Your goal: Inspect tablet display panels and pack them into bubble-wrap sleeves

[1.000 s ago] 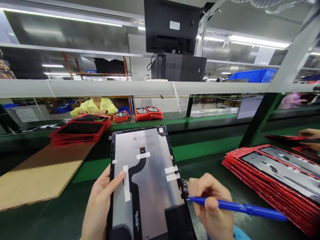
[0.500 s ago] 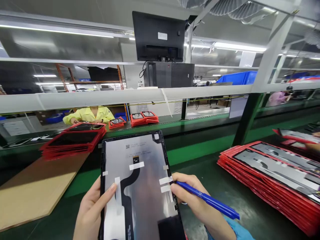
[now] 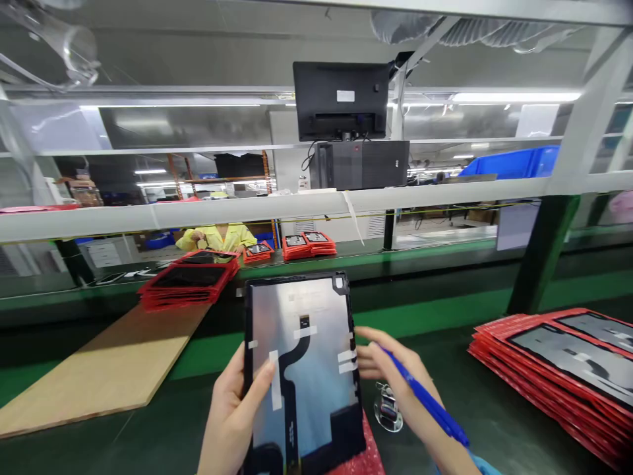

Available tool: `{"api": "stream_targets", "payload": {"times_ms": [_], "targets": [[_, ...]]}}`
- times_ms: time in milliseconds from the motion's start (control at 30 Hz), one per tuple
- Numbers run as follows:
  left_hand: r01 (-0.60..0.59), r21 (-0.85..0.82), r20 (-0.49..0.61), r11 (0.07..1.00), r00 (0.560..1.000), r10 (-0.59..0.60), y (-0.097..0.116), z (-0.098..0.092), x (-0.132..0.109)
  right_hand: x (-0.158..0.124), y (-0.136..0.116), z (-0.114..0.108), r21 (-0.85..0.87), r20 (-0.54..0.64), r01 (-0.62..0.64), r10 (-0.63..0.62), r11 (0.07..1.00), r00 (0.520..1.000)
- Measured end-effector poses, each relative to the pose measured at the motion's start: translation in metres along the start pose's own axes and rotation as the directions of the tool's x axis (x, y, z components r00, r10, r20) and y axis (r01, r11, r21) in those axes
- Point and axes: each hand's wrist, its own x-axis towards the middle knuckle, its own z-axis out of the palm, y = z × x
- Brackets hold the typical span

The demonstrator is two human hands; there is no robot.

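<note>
Upright before me is a tablet screen panel (image 3: 316,382), its grey back towards me, with a black flex cable and white tape strips. My left hand (image 3: 230,409) grips its left edge, thumb on the back. My right hand (image 3: 395,369) is just off the right edge, with a blue pen (image 3: 430,406) held in the crook of thumb and fingers; its fingers are slightly blurred. Under the panel's lower right corner shows a red sleeve (image 3: 366,455). Close to the right wrist, a small clear round container (image 3: 388,409) rests on the dark bench.
Red-framed panels are stacked at the right (image 3: 558,376), with another red stack (image 3: 190,280) at the back left. A wooden board (image 3: 109,369) lies on the left. A white crossbar (image 3: 247,210) spans the bench. Beyond it sits a person in yellow (image 3: 217,237).
My view has turned left, so the scene sits further right. The right fingers have come away from the panel's taped edge, pen still in hand. The panel has tilted slightly.
</note>
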Motion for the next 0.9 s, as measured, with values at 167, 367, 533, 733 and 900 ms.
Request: {"api": "stream_targets", "payload": {"times_ms": [167, 367, 533, 733, 900], "targets": [[-0.479, 0.334, 0.313, 0.812, 0.869, 0.384, -0.021, -0.009, 0.008, 0.012, 0.009, -0.006, 0.423, 0.150, -0.187, 0.135, 0.887, 0.979], [-0.865, 0.245, 0.744, 0.438, 0.458, 0.487, -0.034, -0.013, 0.024, 0.002, 0.024, 0.002, 0.682, 0.402, -0.419, 0.171, 0.599, 0.899], [-0.947, 0.128, 0.792, 0.294, 0.276, 0.544, -0.029, -0.005, 0.014, -0.006, 0.023, 0.011, 0.718, 0.309, -0.310, 0.114, 0.623, 0.944], [-0.851, 0.054, 0.701, 0.523, 0.405, 0.587, -0.024, 0.003, -0.007, -0.012, 0.021, 0.013, 0.651, 0.299, -0.217, 0.017, 0.727, 0.954], [-0.373, 0.393, -0.049, 0.841, 0.904, 0.424, -0.018, -0.003, -0.004, -0.016, 0.021, 0.007, 0.586, 0.241, -0.136, -0.011, 0.799, 0.970]]}}
